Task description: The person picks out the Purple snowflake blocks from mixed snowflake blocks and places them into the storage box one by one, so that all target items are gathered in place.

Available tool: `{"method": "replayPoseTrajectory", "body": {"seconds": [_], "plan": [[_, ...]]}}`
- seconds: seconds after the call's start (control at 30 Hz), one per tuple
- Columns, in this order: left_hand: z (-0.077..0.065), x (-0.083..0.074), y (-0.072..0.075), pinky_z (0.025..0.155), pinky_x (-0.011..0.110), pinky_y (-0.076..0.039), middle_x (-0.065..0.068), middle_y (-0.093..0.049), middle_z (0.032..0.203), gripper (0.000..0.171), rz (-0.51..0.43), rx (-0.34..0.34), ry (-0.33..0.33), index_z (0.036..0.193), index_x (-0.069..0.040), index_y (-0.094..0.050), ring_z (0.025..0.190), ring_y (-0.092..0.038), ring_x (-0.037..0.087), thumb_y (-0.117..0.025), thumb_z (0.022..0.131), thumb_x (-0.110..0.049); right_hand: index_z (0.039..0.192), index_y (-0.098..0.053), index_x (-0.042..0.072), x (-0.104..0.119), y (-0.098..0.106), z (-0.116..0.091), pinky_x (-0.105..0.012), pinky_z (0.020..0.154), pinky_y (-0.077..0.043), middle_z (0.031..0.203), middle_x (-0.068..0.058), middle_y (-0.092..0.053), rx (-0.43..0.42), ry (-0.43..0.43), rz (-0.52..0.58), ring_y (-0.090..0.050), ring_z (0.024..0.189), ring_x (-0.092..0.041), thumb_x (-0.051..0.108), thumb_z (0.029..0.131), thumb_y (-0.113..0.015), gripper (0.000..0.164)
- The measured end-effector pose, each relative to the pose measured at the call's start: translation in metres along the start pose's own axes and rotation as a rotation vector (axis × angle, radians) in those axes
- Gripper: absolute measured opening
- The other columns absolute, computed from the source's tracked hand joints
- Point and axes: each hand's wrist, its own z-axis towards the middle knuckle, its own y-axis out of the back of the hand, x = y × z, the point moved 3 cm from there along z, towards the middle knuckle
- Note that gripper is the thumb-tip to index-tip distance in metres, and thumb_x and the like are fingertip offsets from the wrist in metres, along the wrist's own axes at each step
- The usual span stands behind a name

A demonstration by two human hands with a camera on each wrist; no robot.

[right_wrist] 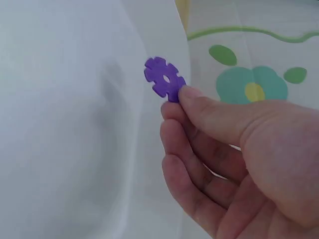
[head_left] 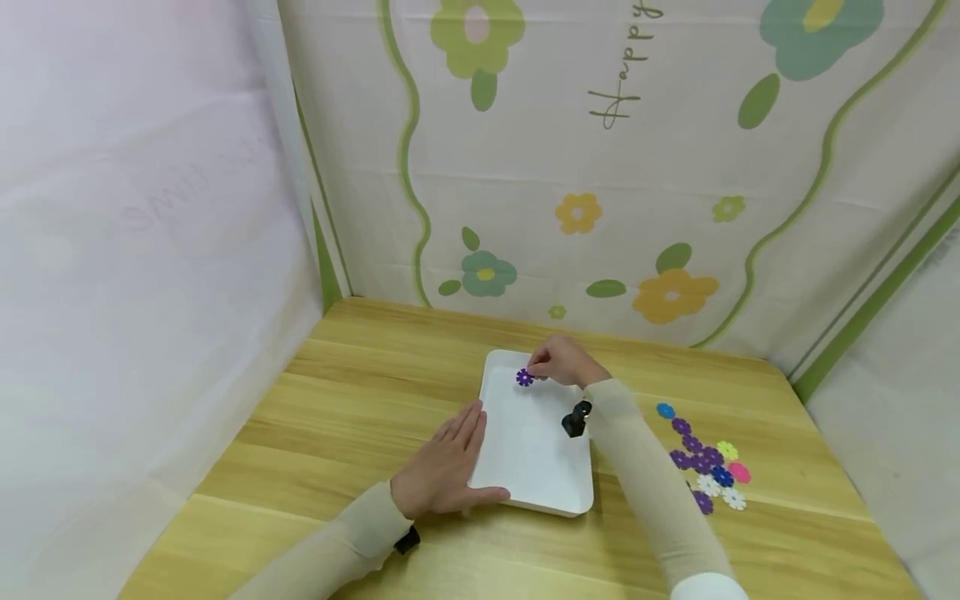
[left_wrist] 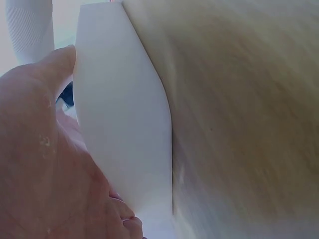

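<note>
Between thumb and fingertips my right hand (head_left: 566, 362) pinches a purple snowflake-shaped plastic disc (head_left: 524, 377). It is over the far end of a white rectangular tray (head_left: 532, 442). The right wrist view shows the disc (right_wrist: 163, 78) up close, with notches round its rim and a small hole in the middle. My left hand (head_left: 447, 464) rests against the tray's near left corner, its fingers stretched along the left side and the thumb on the near rim. In the left wrist view that hand (left_wrist: 55, 144) lies along the tray's white outer wall (left_wrist: 122, 109).
On the wooden table (head_left: 360, 400), right of the tray, lies a loose group of snowflake discs (head_left: 701, 462) in purple, blue, white, yellow and pink. My right forearm passes between them and the tray. A flower-printed cloth (head_left: 517, 167) hangs behind the table.
</note>
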Motion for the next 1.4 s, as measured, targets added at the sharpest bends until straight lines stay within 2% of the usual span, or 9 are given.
{"method": "replayPoseTrajectory", "body": {"seconds": [0.2, 0.33, 0.5, 0.7, 0.83, 0.97, 1.07, 1.23, 1.4], "plan": [[0.002, -0.001, -0.004, 0.131, 0.052, -0.028, 0.024, -0.01, 0.177, 0.119, -0.005, -0.021, -0.012, 0.166, 0.006, -0.018, 0.166, -0.015, 0.036, -0.046, 0.094, -0.085, 0.097, -0.085, 0.007, -0.001, -0.027, 0.014, -0.024, 0.068, -0.048, 0.088, -0.006, -0.08, -0.113, -0.12, 0.09, -0.061, 0.078, -0.015, 0.015, 0.099, -0.075, 0.013], [0.004, 0.002, -0.011, 0.132, 0.051, -0.027, 0.023, -0.009, 0.177, 0.121, 0.006, -0.044, -0.022, 0.166, 0.005, -0.017, 0.166, -0.013, 0.035, -0.042, 0.093, -0.088, 0.094, -0.086, 0.007, -0.001, -0.039, 0.02, -0.026, 0.073, -0.054, 0.094, -0.007, -0.082, -0.185, -0.174, 0.113, -0.067, 0.083, -0.016, 0.015, 0.098, -0.077, 0.013], [0.004, 0.001, -0.012, 0.132, 0.05, -0.028, 0.022, -0.008, 0.177, 0.121, 0.009, -0.06, -0.024, 0.167, 0.004, -0.017, 0.166, -0.014, 0.034, -0.043, 0.092, -0.088, 0.093, -0.087, 0.007, 0.002, -0.047, 0.023, -0.033, 0.082, -0.058, 0.096, -0.008, -0.083, -0.249, -0.233, 0.134, -0.071, 0.09, -0.018, 0.013, 0.096, -0.077, 0.012], [0.003, -0.004, -0.002, 0.131, 0.05, -0.029, 0.023, -0.011, 0.177, 0.119, 0.013, -0.024, -0.006, 0.166, 0.005, -0.02, 0.165, -0.017, 0.035, -0.048, 0.093, -0.085, 0.093, -0.086, 0.005, 0.007, -0.049, 0.025, -0.031, 0.077, -0.055, 0.087, -0.008, -0.082, -0.243, -0.276, 0.143, -0.068, 0.083, -0.018, 0.013, 0.096, -0.077, 0.013], [0.003, -0.006, 0.003, 0.132, 0.049, -0.029, 0.022, -0.012, 0.177, 0.118, 0.008, 0.003, 0.013, 0.166, 0.004, -0.019, 0.166, -0.017, 0.034, -0.049, 0.094, -0.083, 0.094, -0.086, 0.004, 0.01, -0.046, 0.023, -0.029, 0.074, -0.052, 0.088, -0.008, -0.081, -0.214, -0.263, 0.102, -0.065, 0.081, -0.017, 0.014, 0.097, -0.077, 0.014], [0.004, -0.006, 0.004, 0.132, 0.049, -0.029, 0.021, -0.012, 0.177, 0.117, 0.01, 0.007, 0.017, 0.166, 0.004, -0.02, 0.166, -0.017, 0.033, -0.049, 0.093, -0.084, 0.097, -0.085, 0.004, 0.015, -0.036, 0.013, -0.03, 0.074, -0.055, 0.096, -0.009, -0.082, -0.184, -0.208, 0.03, -0.067, 0.083, -0.018, 0.016, 0.096, -0.078, 0.014], [0.003, -0.005, 0.003, 0.131, 0.049, -0.03, 0.022, -0.012, 0.177, 0.118, 0.012, 0.01, 0.016, 0.166, 0.004, -0.02, 0.166, -0.017, 0.034, -0.049, 0.093, -0.084, 0.104, -0.084, 0.004, 0.018, -0.027, -0.001, -0.035, 0.079, -0.06, 0.106, -0.012, -0.081, -0.16, -0.168, -0.003, -0.07, 0.09, -0.022, 0.017, 0.097, -0.078, 0.016], [0.001, -0.002, 0.001, 0.131, 0.05, -0.029, 0.022, -0.01, 0.177, 0.118, 0.001, 0.011, 0.015, 0.166, 0.004, -0.019, 0.166, -0.016, 0.035, -0.047, 0.094, -0.085, 0.116, -0.08, 0.002, 0.015, -0.009, -0.031, -0.042, 0.089, -0.063, 0.115, -0.014, -0.078, -0.14, -0.112, -0.033, -0.072, 0.102, -0.027, 0.019, 0.099, -0.076, 0.024], [0.0, 0.0, 0.002, 0.131, 0.051, -0.028, 0.022, -0.01, 0.177, 0.118, -0.009, 0.006, 0.007, 0.166, 0.005, -0.018, 0.166, -0.015, 0.036, -0.047, 0.094, -0.083, 0.12, -0.077, -0.001, -0.002, 0.01, -0.068, -0.043, 0.089, -0.062, 0.113, -0.013, -0.077, -0.153, -0.059, -0.048, -0.071, 0.099, -0.025, 0.018, 0.099, -0.076, 0.029]]}}
